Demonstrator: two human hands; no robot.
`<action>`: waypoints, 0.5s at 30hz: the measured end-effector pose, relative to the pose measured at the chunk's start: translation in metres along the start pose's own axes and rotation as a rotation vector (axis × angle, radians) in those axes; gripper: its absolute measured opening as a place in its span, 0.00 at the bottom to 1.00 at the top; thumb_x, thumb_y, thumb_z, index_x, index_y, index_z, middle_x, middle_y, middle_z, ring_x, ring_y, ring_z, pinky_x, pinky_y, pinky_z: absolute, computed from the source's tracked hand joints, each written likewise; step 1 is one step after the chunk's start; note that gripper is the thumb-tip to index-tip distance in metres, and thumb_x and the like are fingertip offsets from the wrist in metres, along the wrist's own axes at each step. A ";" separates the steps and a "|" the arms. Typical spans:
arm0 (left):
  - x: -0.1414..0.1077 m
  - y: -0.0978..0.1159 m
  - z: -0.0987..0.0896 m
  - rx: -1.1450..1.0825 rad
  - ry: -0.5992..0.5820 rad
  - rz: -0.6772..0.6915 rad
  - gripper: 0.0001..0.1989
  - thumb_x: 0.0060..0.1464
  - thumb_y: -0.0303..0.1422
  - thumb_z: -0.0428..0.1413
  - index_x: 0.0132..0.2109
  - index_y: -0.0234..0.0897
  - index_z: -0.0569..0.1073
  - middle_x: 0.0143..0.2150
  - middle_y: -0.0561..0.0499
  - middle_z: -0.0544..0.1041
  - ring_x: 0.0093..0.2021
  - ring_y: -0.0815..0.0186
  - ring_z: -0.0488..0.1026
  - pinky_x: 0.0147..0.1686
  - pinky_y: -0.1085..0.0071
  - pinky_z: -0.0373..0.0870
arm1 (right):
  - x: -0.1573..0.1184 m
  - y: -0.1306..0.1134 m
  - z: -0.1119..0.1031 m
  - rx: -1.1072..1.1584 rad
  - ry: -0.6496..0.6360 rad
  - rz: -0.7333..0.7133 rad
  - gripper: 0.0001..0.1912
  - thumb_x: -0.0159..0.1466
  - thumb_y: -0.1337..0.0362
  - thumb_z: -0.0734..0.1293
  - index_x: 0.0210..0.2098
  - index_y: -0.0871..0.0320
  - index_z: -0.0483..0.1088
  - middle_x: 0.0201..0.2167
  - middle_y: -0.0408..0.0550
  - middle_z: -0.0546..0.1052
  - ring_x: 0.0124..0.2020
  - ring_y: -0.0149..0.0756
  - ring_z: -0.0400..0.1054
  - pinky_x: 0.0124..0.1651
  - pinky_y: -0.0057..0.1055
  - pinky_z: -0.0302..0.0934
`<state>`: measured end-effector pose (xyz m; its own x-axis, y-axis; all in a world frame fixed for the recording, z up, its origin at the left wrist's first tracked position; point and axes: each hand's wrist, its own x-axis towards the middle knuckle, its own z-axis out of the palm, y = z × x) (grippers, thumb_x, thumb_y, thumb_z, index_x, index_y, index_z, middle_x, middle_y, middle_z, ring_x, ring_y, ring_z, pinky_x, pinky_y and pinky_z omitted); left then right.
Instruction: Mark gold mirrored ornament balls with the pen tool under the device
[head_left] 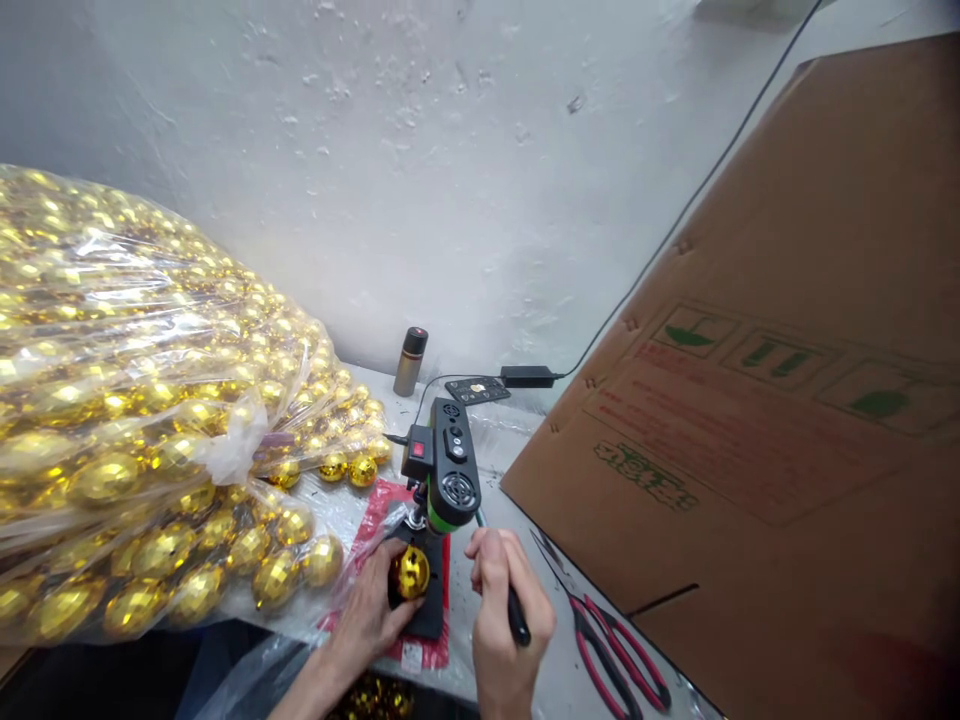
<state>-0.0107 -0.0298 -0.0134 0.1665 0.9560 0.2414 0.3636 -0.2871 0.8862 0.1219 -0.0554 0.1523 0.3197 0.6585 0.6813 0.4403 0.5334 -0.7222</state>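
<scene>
A shiny gold ball (413, 572) rests on the dark base of a small black machine (454, 455), just below its head. My left hand (373, 603) is closed around the ball's left and lower side. To the right of the machine, my right hand (511, 610) is wrapped round a black-handled tool (517, 615), whose thin shaft points up toward the machine's head. The tool's tip is hidden. Red plastic wrapping (411, 655) lies beneath the machine's base.
Clear bags of gold balls (135, 370) fill the left side, with loose ones beside them. A cardboard box (765, 400) stands on the right, scissors (611, 650) beside it. Behind the machine are a small bottle (410, 362), a black card (478, 389) and a power adapter (527, 377).
</scene>
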 end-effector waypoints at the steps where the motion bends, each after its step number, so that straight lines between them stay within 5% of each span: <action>1: -0.008 -0.004 -0.004 0.017 -0.018 0.026 0.29 0.49 0.30 0.63 0.60 0.40 0.71 0.59 0.37 0.78 0.61 0.45 0.76 0.61 0.45 0.73 | 0.001 -0.002 -0.001 -0.001 -0.006 -0.016 0.16 0.74 0.67 0.59 0.28 0.55 0.64 0.24 0.39 0.65 0.23 0.29 0.60 0.26 0.27 0.55; 4: -0.022 -0.010 -0.017 0.092 0.009 0.097 0.41 0.48 0.34 0.67 0.68 0.42 0.64 0.68 0.35 0.71 0.67 0.41 0.69 0.63 0.44 0.71 | -0.009 0.007 0.000 0.006 -0.009 -0.078 0.14 0.74 0.68 0.58 0.31 0.56 0.66 0.26 0.41 0.67 0.24 0.29 0.61 0.27 0.26 0.57; 6: -0.010 -0.006 -0.027 0.161 0.107 0.117 0.42 0.55 0.38 0.63 0.73 0.42 0.56 0.71 0.36 0.66 0.70 0.43 0.66 0.65 0.45 0.70 | -0.019 0.016 0.002 0.007 -0.010 -0.100 0.14 0.73 0.70 0.58 0.32 0.56 0.67 0.28 0.42 0.68 0.23 0.28 0.61 0.26 0.26 0.56; 9: 0.044 0.006 -0.041 0.336 0.219 0.070 0.27 0.66 0.32 0.50 0.70 0.37 0.60 0.70 0.36 0.67 0.71 0.49 0.64 0.68 0.46 0.63 | -0.026 0.023 0.005 0.017 0.015 -0.123 0.15 0.73 0.71 0.57 0.30 0.56 0.66 0.28 0.42 0.68 0.24 0.28 0.62 0.26 0.25 0.57; 12: 0.106 0.011 -0.052 0.505 0.116 -0.062 0.22 0.60 0.21 0.50 0.61 0.31 0.71 0.65 0.31 0.70 0.68 0.44 0.65 0.66 0.43 0.63 | -0.026 0.023 0.005 0.019 0.013 -0.123 0.16 0.73 0.71 0.57 0.29 0.56 0.64 0.28 0.42 0.68 0.25 0.28 0.63 0.28 0.25 0.57; 15: 0.139 0.006 -0.060 0.502 0.081 -0.094 0.23 0.55 0.19 0.53 0.57 0.35 0.74 0.60 0.32 0.74 0.63 0.44 0.71 0.59 0.45 0.69 | -0.024 0.021 0.002 0.009 -0.012 -0.122 0.16 0.73 0.72 0.57 0.29 0.55 0.64 0.28 0.41 0.68 0.26 0.28 0.64 0.29 0.24 0.58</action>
<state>-0.0404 0.1051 0.0491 0.0477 0.9750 0.2170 0.7721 -0.1738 0.6112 0.1216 -0.0584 0.1206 0.2543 0.5947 0.7626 0.4677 0.6146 -0.6352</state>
